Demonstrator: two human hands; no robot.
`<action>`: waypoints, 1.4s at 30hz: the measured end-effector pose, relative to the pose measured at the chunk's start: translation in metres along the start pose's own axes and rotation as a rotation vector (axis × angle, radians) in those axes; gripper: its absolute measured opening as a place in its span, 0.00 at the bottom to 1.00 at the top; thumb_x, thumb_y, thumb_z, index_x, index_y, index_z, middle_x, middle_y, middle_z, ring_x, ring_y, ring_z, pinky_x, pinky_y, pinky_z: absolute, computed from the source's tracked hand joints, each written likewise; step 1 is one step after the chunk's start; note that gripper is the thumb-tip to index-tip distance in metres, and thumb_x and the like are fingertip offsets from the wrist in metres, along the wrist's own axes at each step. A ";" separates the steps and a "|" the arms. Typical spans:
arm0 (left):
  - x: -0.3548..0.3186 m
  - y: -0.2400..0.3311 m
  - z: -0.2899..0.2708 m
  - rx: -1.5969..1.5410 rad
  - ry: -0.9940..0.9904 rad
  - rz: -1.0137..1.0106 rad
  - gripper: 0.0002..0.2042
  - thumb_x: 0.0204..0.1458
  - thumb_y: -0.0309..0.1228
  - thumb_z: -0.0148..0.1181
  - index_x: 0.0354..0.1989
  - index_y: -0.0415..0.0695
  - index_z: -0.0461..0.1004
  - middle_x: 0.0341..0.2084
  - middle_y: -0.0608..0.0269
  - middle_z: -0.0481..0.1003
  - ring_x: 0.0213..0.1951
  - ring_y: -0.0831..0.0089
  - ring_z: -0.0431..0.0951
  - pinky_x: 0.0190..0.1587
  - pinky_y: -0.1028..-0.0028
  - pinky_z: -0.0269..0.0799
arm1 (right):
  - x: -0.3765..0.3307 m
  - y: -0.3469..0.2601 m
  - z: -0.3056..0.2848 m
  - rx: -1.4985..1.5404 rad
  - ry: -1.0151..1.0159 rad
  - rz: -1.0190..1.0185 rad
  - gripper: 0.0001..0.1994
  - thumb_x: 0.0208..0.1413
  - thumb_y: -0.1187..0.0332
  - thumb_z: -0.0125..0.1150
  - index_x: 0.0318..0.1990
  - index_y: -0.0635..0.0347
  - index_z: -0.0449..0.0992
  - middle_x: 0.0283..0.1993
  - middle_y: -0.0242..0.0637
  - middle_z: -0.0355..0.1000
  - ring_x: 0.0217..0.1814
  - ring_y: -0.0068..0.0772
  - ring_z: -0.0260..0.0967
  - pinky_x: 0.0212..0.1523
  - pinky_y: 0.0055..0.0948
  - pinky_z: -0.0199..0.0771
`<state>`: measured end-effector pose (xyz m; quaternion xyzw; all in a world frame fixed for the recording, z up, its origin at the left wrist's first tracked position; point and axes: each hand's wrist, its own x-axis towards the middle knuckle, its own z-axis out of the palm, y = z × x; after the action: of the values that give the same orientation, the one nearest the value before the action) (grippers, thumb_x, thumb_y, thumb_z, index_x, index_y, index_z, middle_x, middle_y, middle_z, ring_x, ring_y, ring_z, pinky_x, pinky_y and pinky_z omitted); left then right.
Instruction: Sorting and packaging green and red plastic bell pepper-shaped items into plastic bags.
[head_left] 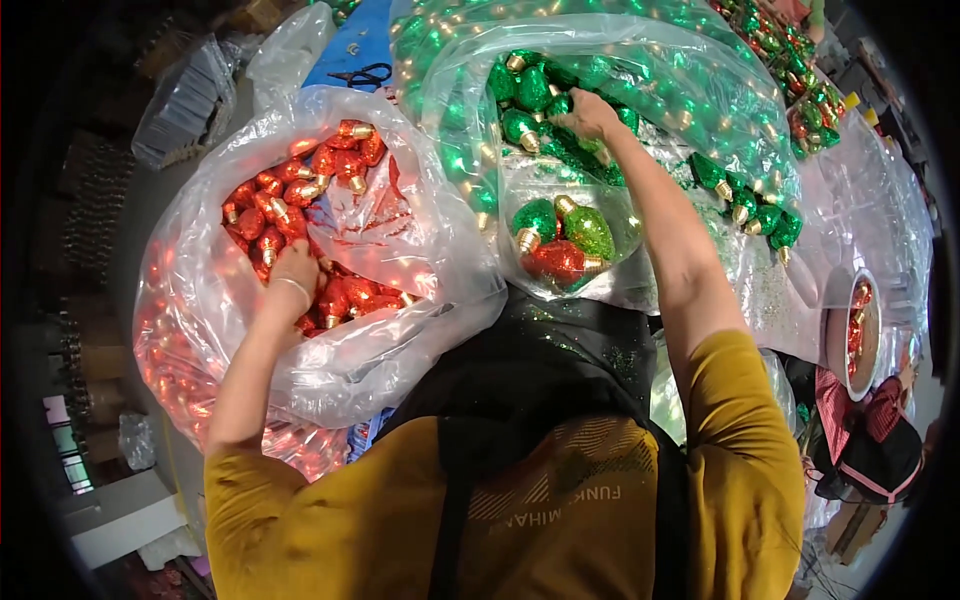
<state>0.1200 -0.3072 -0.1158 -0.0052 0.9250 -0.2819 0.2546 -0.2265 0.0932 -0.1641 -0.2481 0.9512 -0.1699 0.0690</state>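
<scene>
Red bulb ornaments (300, 200), glittery and with gold caps, fill a big clear plastic bag (200, 290) at about 9 o'clock from the middle of the view. The left hand (293, 272) is pushed down into this heap, at the near side of the bag's mouth. Its fingers are buried among the red pieces, so I cannot tell if they are closed on one.

Green bulb ornaments (525, 100) of the same shape lie in a second clear bag (690, 90) at about 12 o'clock. The right hand (588, 115) reaches into it with the arm stretched far out, and the fingers are curled over the green pieces; whether they really grip one is not visible.

Between both bags, near the centre, a small clear pouch (565, 245) holds two green ornaments and one red one.

Scissors (362, 74) rest on a blue surface (360, 40) at 11 o'clock. At 4 o'clock another person in a red plaid sleeve (832, 405) sits beside a white bowl (838, 340) with red pieces inside.
</scene>
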 end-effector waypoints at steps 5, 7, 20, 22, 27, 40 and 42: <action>-0.067 0.024 -0.169 -0.564 0.687 0.111 0.24 0.45 0.30 0.61 0.53 0.41 0.66 0.41 0.51 0.68 0.40 0.53 0.71 0.44 0.64 0.68 | -0.120 -0.039 -0.051 0.594 0.384 0.237 0.32 0.45 0.51 0.65 0.50 0.70 0.69 0.39 0.47 0.73 0.42 0.36 0.71 0.45 0.31 0.70; -0.061 0.057 -0.203 -0.775 0.957 0.391 0.26 0.45 0.31 0.61 0.56 0.43 0.64 0.41 0.53 0.68 0.41 0.54 0.69 0.45 0.62 0.65 | -0.160 -0.048 -0.069 0.995 0.445 0.168 0.28 0.46 0.58 0.65 0.50 0.70 0.68 0.36 0.39 0.72 0.39 0.25 0.70 0.42 0.23 0.69; 0.030 0.157 -0.241 -0.629 0.927 0.708 0.22 0.43 0.36 0.60 0.48 0.42 0.69 0.35 0.58 0.71 0.42 0.62 0.66 0.48 0.63 0.57 | -0.254 -0.090 -0.122 0.852 0.107 -0.043 0.23 0.44 0.66 0.65 0.49 0.67 0.70 0.35 0.37 0.73 0.38 0.28 0.70 0.39 0.27 0.70; 0.022 0.149 -0.255 -0.563 0.844 0.774 0.21 0.42 0.36 0.60 0.47 0.42 0.70 0.35 0.58 0.71 0.42 0.62 0.66 0.47 0.63 0.57 | -0.253 -0.094 -0.126 0.723 0.074 -0.019 0.24 0.44 0.66 0.65 0.49 0.67 0.69 0.33 0.39 0.73 0.37 0.30 0.71 0.39 0.28 0.70; 0.018 0.161 -0.263 -0.360 0.575 0.719 0.18 0.43 0.35 0.60 0.44 0.42 0.72 0.36 0.58 0.71 0.41 0.62 0.65 0.47 0.64 0.57 | -0.246 -0.114 -0.137 0.244 0.002 0.053 0.27 0.41 0.63 0.66 0.50 0.66 0.68 0.29 0.47 0.73 0.33 0.38 0.72 0.36 0.32 0.70; 0.070 0.156 -0.250 -0.820 0.503 0.869 0.19 0.37 0.32 0.66 0.40 0.39 0.74 0.36 0.54 0.71 0.47 0.57 0.69 0.48 0.63 0.65 | -0.219 -0.109 -0.128 0.040 -0.069 -0.251 0.24 0.44 0.58 0.66 0.48 0.60 0.70 0.34 0.46 0.72 0.35 0.46 0.71 0.37 0.39 0.69; 0.070 0.156 -0.254 -0.795 0.538 0.853 0.19 0.36 0.32 0.66 0.39 0.40 0.74 0.34 0.52 0.72 0.43 0.56 0.72 0.46 0.64 0.67 | -0.210 -0.122 -0.125 -0.042 -0.159 -0.255 0.23 0.45 0.60 0.65 0.47 0.61 0.70 0.35 0.46 0.72 0.36 0.46 0.71 0.37 0.39 0.69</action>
<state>-0.0407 -0.0548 -0.0495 0.3400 0.9113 0.2171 0.0821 -0.0166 0.1336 0.0062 -0.3808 0.9069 -0.1369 0.1169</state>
